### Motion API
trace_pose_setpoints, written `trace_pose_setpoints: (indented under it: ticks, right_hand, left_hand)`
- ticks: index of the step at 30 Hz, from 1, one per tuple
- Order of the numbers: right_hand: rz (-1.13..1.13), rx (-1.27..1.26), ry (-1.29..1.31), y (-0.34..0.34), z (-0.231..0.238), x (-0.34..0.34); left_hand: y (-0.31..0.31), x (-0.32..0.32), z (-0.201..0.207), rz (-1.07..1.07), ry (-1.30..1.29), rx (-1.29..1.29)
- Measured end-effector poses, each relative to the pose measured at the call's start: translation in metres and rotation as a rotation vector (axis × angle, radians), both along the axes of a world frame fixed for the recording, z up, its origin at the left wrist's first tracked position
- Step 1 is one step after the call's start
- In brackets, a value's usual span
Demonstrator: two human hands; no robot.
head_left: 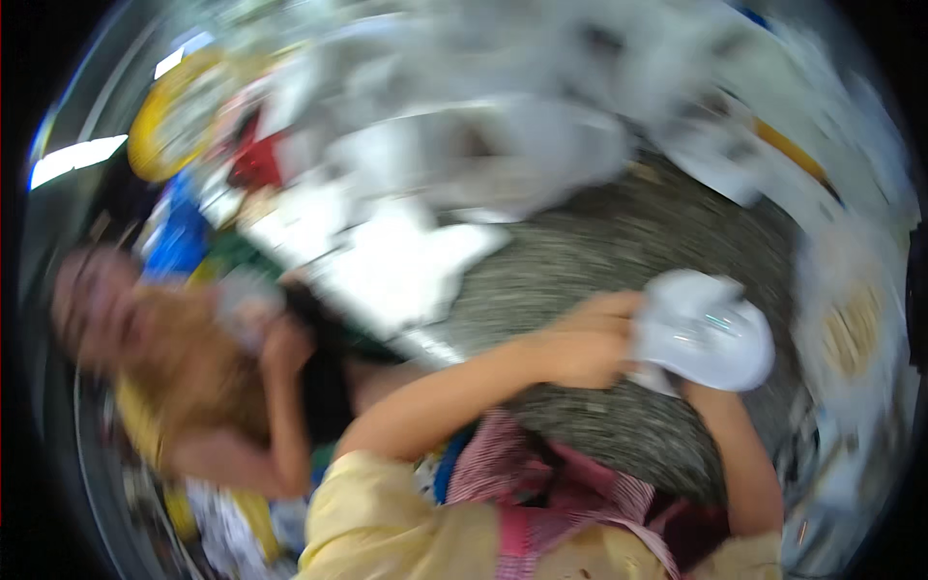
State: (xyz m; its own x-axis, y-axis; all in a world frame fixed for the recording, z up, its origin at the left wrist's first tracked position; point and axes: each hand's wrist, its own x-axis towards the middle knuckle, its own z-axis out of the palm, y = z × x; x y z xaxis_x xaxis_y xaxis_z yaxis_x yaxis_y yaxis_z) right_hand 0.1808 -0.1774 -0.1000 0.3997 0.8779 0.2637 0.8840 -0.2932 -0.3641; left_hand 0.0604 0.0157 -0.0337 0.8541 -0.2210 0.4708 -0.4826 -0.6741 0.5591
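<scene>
A glossy white rounded piece (710, 329), like a thin moulded shell or cup, is held out in front of me on the right. Its exact kind is lost in the blur. My left hand (590, 340) reaches across from the left, closed on the piece's left edge. Below the piece, my right hand (713, 398) comes up against its lower rim. Its fingers are hidden behind the white surface, so their pose does not show.
A dark grey patterned surface (561, 275) lies under my hands. White plastic bags (483, 155) heap along the far side; a clear bag with beige contents (849, 333) lies right. On the left sits another person (217, 387), hands raised near white material. Bright white sheets (406, 256) lie between.
</scene>
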Motion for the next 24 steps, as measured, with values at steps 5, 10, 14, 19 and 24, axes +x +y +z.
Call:
trace_pose_setpoints:
  ticks: [5, 10, 14, 19, 24]
  right_hand:
    - [-0.12, 0.139, 0.258, 0.0, 0.037, 0.025]
    - [-0.03, 0.217, -0.037, 0.021, 0.006, 0.056]
    - [0.092, 0.214, 0.049, 0.015, 0.033, 0.043]
    - [0.301, 0.307, -0.389, 0.017, 0.03, 0.043]
    - [0.333, 0.259, -0.534, 0.021, 0.007, 0.062]
  left_hand:
    - [-0.017, 0.036, -0.013, 0.055, 0.144, 0.222]
    - [-0.022, 0.033, -0.009, 0.226, 0.392, 0.358]
    - [-0.036, 0.026, -0.012, 0.396, 0.367, 0.283]
    - [-0.042, 0.015, -0.016, 0.508, 0.449, 0.064]
    - [-0.04, 0.017, -0.017, 0.519, 0.437, 0.123]
